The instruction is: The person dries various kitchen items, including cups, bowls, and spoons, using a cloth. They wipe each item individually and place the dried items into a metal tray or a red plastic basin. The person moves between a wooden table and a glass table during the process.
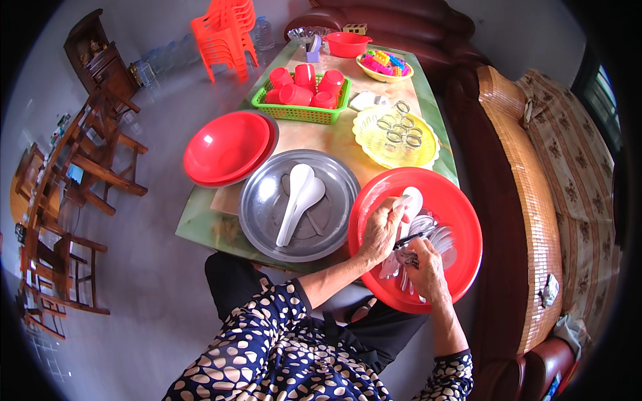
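My left hand point(384, 230) is closed round a white spoon point(412, 199), whose bowl end points up, over the red basin point(463, 200). Close beside it my right hand point(429, 269) grips a crumpled, dark-patterned cloth point(406, 258) low in the same basin. A thin black strip shows between the two hands; its kind is unclear. Several more white spoons point(441, 239) lie in the basin, partly hidden by my hands. To the left, two white spoons point(302, 190) rest overlapping in a grey metal basin point(254, 224).
Red basins point(226, 148) overhang the table's left edge. Beyond stand a green basket point(328, 116) of red cups, a yellow scalloped tray point(378, 152) with ring-shaped pieces, a bowl of toy bricks point(384, 64) and a red pot point(348, 44). A sofa point(518, 220) runs along the right.
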